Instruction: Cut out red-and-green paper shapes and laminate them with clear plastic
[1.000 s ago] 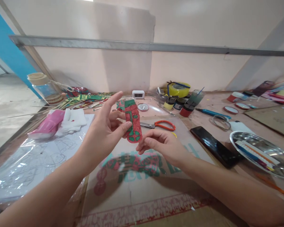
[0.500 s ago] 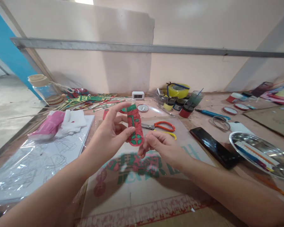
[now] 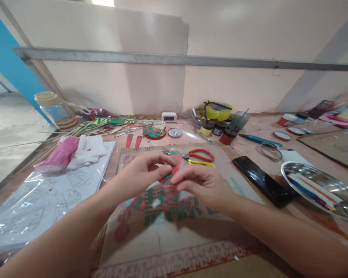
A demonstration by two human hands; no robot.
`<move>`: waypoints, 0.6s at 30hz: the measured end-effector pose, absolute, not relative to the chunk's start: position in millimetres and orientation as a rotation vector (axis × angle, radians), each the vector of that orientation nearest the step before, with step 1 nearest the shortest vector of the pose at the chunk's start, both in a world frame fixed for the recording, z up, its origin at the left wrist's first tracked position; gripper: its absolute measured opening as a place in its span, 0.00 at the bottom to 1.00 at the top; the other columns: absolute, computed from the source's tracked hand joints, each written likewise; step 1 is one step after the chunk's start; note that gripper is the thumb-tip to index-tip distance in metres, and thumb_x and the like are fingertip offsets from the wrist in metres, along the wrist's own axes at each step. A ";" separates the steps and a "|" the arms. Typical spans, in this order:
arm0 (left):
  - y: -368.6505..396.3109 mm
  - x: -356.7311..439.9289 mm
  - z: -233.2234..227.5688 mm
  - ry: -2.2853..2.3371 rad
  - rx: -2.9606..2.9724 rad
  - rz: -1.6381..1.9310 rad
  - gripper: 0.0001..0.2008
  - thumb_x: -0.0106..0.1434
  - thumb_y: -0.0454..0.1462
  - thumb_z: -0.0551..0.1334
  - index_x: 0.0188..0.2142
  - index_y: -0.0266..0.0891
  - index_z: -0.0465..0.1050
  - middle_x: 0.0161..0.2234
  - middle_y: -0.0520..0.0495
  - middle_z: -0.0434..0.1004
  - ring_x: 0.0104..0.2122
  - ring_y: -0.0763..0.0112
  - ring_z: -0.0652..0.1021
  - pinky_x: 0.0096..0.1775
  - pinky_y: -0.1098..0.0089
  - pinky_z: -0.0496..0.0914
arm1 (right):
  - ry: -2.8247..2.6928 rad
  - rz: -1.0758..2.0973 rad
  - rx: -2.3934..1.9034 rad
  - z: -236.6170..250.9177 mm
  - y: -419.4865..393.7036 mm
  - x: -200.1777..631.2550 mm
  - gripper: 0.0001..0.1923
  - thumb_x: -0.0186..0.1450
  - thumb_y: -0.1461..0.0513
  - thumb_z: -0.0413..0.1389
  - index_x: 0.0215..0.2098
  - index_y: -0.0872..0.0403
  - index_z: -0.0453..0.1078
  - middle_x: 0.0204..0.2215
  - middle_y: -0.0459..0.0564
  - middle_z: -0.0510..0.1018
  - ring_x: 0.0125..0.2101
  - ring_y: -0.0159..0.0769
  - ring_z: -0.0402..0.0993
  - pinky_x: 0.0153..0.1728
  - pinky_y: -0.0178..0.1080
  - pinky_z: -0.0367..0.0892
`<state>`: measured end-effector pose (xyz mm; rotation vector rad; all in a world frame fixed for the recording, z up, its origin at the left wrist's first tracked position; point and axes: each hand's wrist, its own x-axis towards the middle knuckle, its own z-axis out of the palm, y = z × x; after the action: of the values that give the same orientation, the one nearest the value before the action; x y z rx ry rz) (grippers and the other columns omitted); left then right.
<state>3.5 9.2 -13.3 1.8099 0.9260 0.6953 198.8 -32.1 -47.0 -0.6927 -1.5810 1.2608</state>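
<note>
A flat cut-out piece [image 3: 176, 157], painted red with green patches, is held low over the work surface. My left hand [image 3: 146, 170] grips its left side between thumb and bent fingers. At its lower right edge, the fingertips of my right hand [image 3: 203, 184] are pinched together on the piece, covering part of it. Just behind lies a pair of scissors [image 3: 186, 156] with one red and one yellow handle. Beneath my hands, several red and green painted shapes [image 3: 168, 200] show on a translucent sheet [image 3: 139, 247] over printed cardboard.
Two small red strips [image 3: 129, 140] and a round red dish [image 3: 154, 132] of tiny bits lie behind. Drawings under plastic [image 3: 46, 200] are at left. To the right are a black phone [image 3: 261, 180], a steel bowl [image 3: 336, 177] and paint jars [image 3: 228, 135].
The cut-out has been lowered and tilted, its top now leaning right. My right hand has come up against its lower edge, and the red dish behind is now uncovered.
</note>
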 end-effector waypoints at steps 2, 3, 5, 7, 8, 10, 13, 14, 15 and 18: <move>6.3 2.4 -8.6 0.959 2.009 0.790 0.07 0.63 0.41 0.65 0.37 0.43 0.80 0.44 0.45 0.81 0.45 0.61 0.78 0.47 0.60 0.73 | -1.500 1.285 -0.747 -47.8 -31.3 198.5 0.07 0.64 0.56 0.64 0.32 0.51 0.77 0.28 0.46 0.82 0.30 0.35 0.80 0.35 0.39 0.76; 4.3 1.6 -5.1 0.957 2.089 0.848 0.06 0.62 0.40 0.66 0.35 0.44 0.81 0.45 0.46 0.81 0.48 0.61 0.77 0.50 0.60 0.71 | -1.484 1.291 -0.754 -48.1 -30.8 198.7 0.09 0.63 0.54 0.65 0.32 0.51 0.77 0.28 0.46 0.82 0.30 0.36 0.80 0.35 0.40 0.76; -0.7 0.4 2.7 0.909 2.149 0.864 0.05 0.62 0.40 0.66 0.31 0.43 0.81 0.40 0.48 0.82 0.43 0.64 0.79 0.48 0.64 0.72 | -1.511 1.256 -0.761 -48.0 -29.7 199.7 0.11 0.63 0.53 0.64 0.31 0.51 0.77 0.27 0.47 0.81 0.29 0.36 0.79 0.34 0.39 0.75; -6.0 0.3 9.5 0.875 2.103 0.753 0.07 0.63 0.40 0.66 0.30 0.43 0.80 0.32 0.50 0.82 0.33 0.68 0.79 0.38 0.69 0.73 | -1.581 1.164 -0.778 -47.4 -28.8 201.1 0.11 0.64 0.52 0.64 0.30 0.51 0.76 0.26 0.46 0.80 0.28 0.35 0.78 0.32 0.38 0.74; -8.4 0.6 11.8 0.882 2.076 0.696 0.07 0.63 0.40 0.65 0.30 0.42 0.80 0.29 0.51 0.81 0.31 0.70 0.78 0.35 0.70 0.72 | -1.616 1.108 -0.788 -47.2 -28.6 201.6 0.11 0.64 0.53 0.63 0.30 0.51 0.76 0.26 0.46 0.80 0.28 0.35 0.77 0.32 0.37 0.72; -11.5 1.2 13.9 0.911 2.042 0.620 0.08 0.63 0.41 0.64 0.31 0.42 0.80 0.28 0.51 0.82 0.29 0.70 0.78 0.32 0.72 0.71 | -1.665 1.022 -0.806 -47.0 -28.3 202.2 0.11 0.64 0.53 0.63 0.30 0.51 0.76 0.25 0.46 0.80 0.28 0.34 0.76 0.31 0.36 0.70; -12.4 1.4 12.3 0.934 2.020 0.566 0.08 0.64 0.40 0.62 0.33 0.43 0.81 0.31 0.51 0.83 0.32 0.68 0.79 0.33 0.71 0.72 | -1.673 1.021 -0.825 -47.9 -28.2 201.2 0.12 0.65 0.52 0.62 0.30 0.51 0.74 0.26 0.45 0.79 0.28 0.34 0.75 0.31 0.36 0.69; -12.0 1.3 11.3 0.936 2.017 0.550 0.08 0.64 0.40 0.62 0.33 0.44 0.81 0.32 0.51 0.83 0.32 0.68 0.79 0.33 0.71 0.73 | -1.666 1.043 -0.832 -48.3 -28.1 200.7 0.12 0.64 0.51 0.63 0.32 0.51 0.74 0.26 0.45 0.79 0.28 0.34 0.75 0.31 0.36 0.69; -11.6 1.2 10.5 0.938 2.015 0.537 0.08 0.64 0.39 0.62 0.33 0.43 0.81 0.31 0.51 0.82 0.32 0.68 0.79 0.32 0.71 0.73 | -1.657 1.058 -0.838 -48.6 -28.1 200.2 0.13 0.63 0.50 0.63 0.33 0.50 0.74 0.26 0.45 0.78 0.28 0.34 0.75 0.31 0.37 0.70; -10.8 1.5 9.4 0.939 2.022 0.522 0.07 0.63 0.39 0.62 0.32 0.42 0.80 0.30 0.51 0.82 0.31 0.68 0.79 0.33 0.71 0.73 | -1.674 1.035 -0.876 -48.3 -28.0 199.4 0.15 0.61 0.48 0.64 0.33 0.51 0.74 0.26 0.45 0.78 0.28 0.34 0.74 0.31 0.37 0.69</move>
<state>1.5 -10.8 9.4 2.0218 0.9393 0.5216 199.4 -28.0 -48.3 -0.8755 -1.6740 1.0345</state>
